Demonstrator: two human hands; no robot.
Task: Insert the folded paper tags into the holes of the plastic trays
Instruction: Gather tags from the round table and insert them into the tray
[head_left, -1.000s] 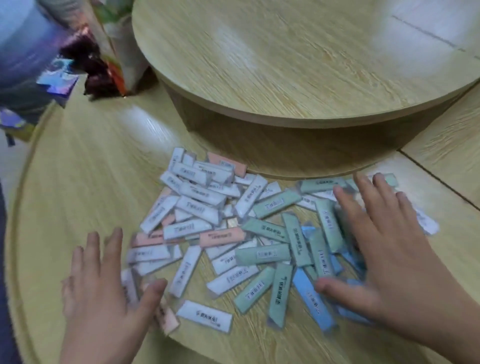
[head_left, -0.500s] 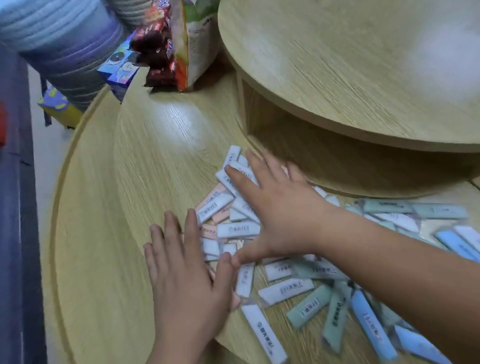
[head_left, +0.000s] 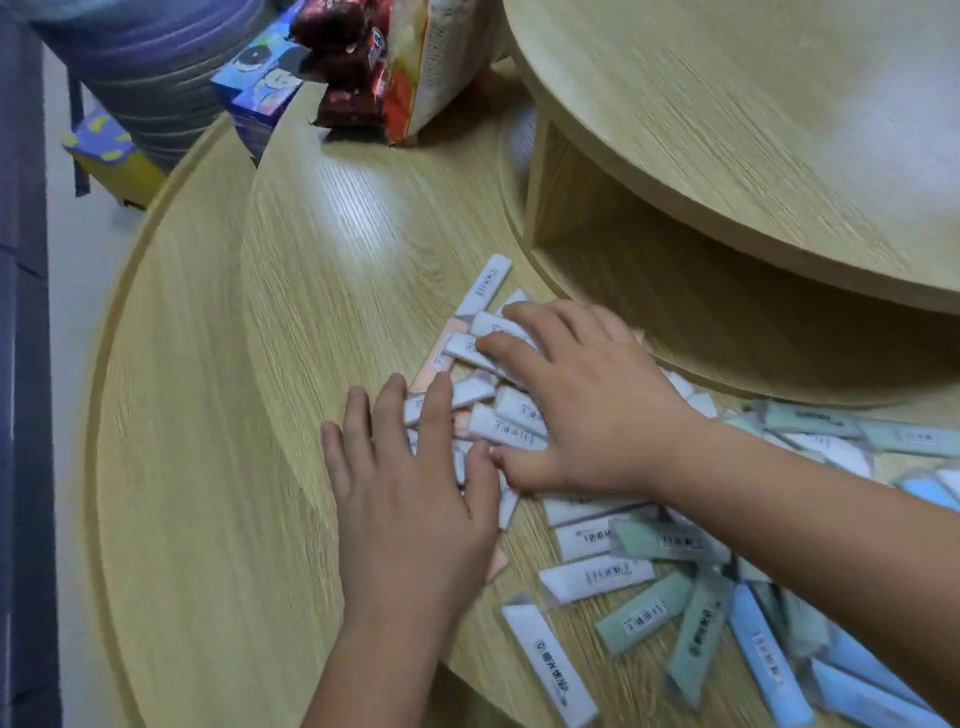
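Several folded paper tags (head_left: 597, 577) in white, pink, green and blue lie scattered on the round wooden table (head_left: 218, 467). My left hand (head_left: 415, 499) lies flat with straight fingers on the left edge of the pile. My right hand (head_left: 587, 400) reaches across from the right, its spread fingers pressing down on a cluster of white and pink tags (head_left: 488, 327). The two hands' thumbs nearly touch. Green tags (head_left: 810, 418) and blue tags (head_left: 769, 654) lie to the right, partly under my right forearm. No plastic tray is visible.
A raised round wooden tier (head_left: 753, 130) overhangs the far right, leaving a shadowed gap beneath it. Snack bags (head_left: 384, 62) and a blue box (head_left: 260, 88) stand at the back left. The table's rim (head_left: 119, 395) curves along the left, with floor beyond.
The view has swung left. My right hand crossed from the green and blue tags to the white and pink cluster, and my left hand slid in beside it.
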